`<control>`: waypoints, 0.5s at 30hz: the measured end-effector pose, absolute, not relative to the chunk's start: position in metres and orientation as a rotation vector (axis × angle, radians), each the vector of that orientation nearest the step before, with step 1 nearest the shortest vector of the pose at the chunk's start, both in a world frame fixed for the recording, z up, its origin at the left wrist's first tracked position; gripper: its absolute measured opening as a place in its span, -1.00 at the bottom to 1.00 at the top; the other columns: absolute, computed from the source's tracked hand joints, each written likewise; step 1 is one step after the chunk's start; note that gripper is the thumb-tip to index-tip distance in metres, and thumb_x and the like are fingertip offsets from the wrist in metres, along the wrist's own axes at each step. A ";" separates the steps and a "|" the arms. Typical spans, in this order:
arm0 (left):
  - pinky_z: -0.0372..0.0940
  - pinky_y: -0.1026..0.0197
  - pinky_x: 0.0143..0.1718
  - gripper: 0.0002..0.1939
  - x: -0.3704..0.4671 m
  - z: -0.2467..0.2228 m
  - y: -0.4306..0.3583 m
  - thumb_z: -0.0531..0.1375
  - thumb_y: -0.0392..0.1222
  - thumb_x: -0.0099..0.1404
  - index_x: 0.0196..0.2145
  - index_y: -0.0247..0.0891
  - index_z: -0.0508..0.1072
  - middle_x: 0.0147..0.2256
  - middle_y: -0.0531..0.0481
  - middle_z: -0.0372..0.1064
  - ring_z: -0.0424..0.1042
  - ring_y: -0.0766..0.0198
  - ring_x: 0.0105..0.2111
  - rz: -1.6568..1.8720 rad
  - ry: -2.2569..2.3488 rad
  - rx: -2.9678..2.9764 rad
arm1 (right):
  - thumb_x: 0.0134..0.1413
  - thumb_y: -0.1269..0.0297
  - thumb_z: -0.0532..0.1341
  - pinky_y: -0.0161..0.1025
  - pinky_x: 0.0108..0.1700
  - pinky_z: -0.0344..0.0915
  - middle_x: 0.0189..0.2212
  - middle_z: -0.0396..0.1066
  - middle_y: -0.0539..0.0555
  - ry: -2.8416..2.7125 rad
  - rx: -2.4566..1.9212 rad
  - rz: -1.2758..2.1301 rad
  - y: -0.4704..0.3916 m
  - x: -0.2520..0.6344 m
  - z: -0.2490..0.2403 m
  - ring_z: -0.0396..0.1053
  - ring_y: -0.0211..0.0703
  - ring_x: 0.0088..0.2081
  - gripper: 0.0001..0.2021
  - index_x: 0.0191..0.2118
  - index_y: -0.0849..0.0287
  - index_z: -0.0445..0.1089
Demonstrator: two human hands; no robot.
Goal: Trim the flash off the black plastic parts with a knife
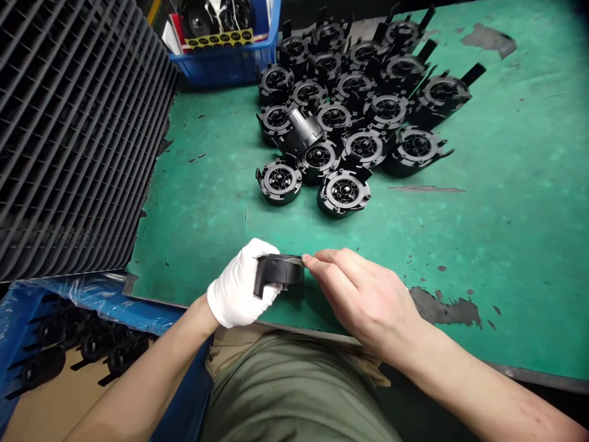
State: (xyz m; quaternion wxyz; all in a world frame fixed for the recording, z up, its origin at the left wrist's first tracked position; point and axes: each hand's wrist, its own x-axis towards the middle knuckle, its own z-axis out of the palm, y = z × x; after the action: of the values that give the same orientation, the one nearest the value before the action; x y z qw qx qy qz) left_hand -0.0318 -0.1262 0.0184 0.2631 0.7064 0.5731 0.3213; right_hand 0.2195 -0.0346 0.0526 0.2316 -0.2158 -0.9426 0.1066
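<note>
In a white glove, my left hand (240, 285) is closed around a round black plastic housing (283, 273), held on edge near the table's front edge. A curved tab sticks down from the housing on the glove side. My bare right hand (365, 294) is closed, its index finger and thumb at the housing's upper right rim. From those fingertips a thin, pale, blade-like strip (292, 261) lies along the rim; the rest of it is hidden in the hand. Beyond both hands stand two similar housings (344, 192), face up, at the front of a group.
Several black housings (363, 147) crowd the back of the green table (207, 202), one lying tipped on others. A blue bin (221, 67) stands behind. Stacked black grid trays (69, 135) rise at left, above a plastic-lined blue crate (13, 344) of black parts.
</note>
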 end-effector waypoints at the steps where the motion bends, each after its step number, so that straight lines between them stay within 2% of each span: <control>1: 0.54 -0.12 -0.05 -0.45 -0.032 0.019 -0.126 0.25 -0.30 0.27 0.15 -0.12 0.16 -0.02 -0.16 0.37 0.57 -0.01 -0.10 0.868 1.550 1.909 | 0.49 0.51 0.14 -0.17 -0.16 0.48 -0.08 0.63 0.21 -2.590 -0.584 0.289 -0.035 0.220 0.053 0.56 -0.08 -0.15 -0.74 0.17 0.22 0.40; 9: 0.53 -0.12 -0.04 -0.45 -0.031 0.019 -0.124 0.27 -0.28 0.24 0.13 -0.13 0.20 -0.05 -0.15 0.38 0.58 -0.03 -0.09 0.878 1.560 1.906 | 0.49 0.55 0.07 -0.17 -0.26 0.43 -0.10 0.63 0.23 -2.607 -0.528 0.259 -0.036 0.223 0.056 0.52 -0.08 -0.21 -0.73 0.15 0.33 0.42; 15: 0.53 -0.10 -0.05 -0.49 -0.030 0.021 -0.123 0.26 -0.28 0.27 0.12 -0.14 0.19 -0.06 -0.15 0.38 0.58 -0.01 -0.10 0.885 1.531 1.914 | 0.48 0.58 0.07 -0.19 -0.20 0.42 -0.11 0.62 0.22 -2.609 -0.487 0.262 -0.033 0.225 0.053 0.50 -0.09 -0.21 -0.71 0.14 0.37 0.45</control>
State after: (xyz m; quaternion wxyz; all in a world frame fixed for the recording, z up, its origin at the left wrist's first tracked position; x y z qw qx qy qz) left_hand -0.0300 -0.1225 0.0206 0.2645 0.7083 0.5666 0.3276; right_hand 0.2250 -0.0330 0.0529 0.2349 -0.1775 -0.9509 0.0956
